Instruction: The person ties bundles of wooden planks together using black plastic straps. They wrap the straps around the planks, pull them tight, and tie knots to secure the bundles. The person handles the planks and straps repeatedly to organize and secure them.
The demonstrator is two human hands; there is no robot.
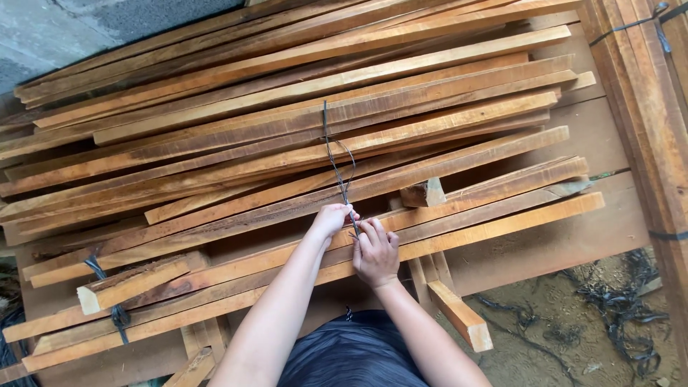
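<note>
— Wooden slats (287, 122) are lying in a big loose heap, yes? What is sitting at the left edge of it?

— At the left edge, a short thick block (132, 283) is resting on the lower slats, and a dark strap (107, 294) is passing around a few boards near the bottom left corner of the pile. That strap looks already closed.

— And in the middle?

— In the middle, a thin dark wire (337, 161) is running over the top of several slats, going from the upper part of the heap down to the near edge, where the hands are. It is making a narrow loop, and its two strands are crossing each other on the way down.

— What are the hands doing?

— The left hand (331, 218) is pinching the wire with closed fingers just at the near edge of the pile. The right hand (375, 252) is just beside it, touching it, with its fingers curled shut on the lower end of the same wire.

— So how far is it, do you think?

— I judge the wire is already laid around the slats, but the ends are not yet twisted tight; the loop is looking slack.

— And at the right?

— A short offcut (462, 315) is sticking out under the pile, and black scraps (620, 304) are lying on the ground.
</note>
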